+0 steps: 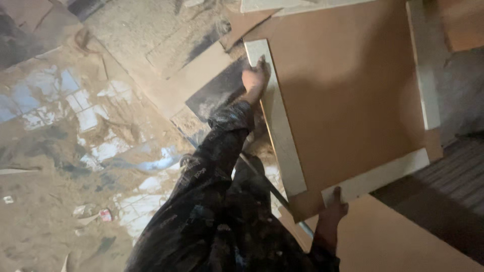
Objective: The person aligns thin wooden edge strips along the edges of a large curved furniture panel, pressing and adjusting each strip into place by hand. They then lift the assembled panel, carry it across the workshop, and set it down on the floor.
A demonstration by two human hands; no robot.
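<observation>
Gripping the framed brown panel (348, 100), left hand (254, 78) curls over its pale edge strip; right hand (333, 209) pinches the near corner. Probably stiff, light, awkwardly broad.

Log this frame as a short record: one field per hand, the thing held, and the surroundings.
left hand: grips the far end of the panel's pale side strip
right hand: grips the near corner
panel: brown board framed by pale strips, tilted
sleeves: dark, paint-flecked
floor: dusty, littered with board offcuts and debris
</observation>
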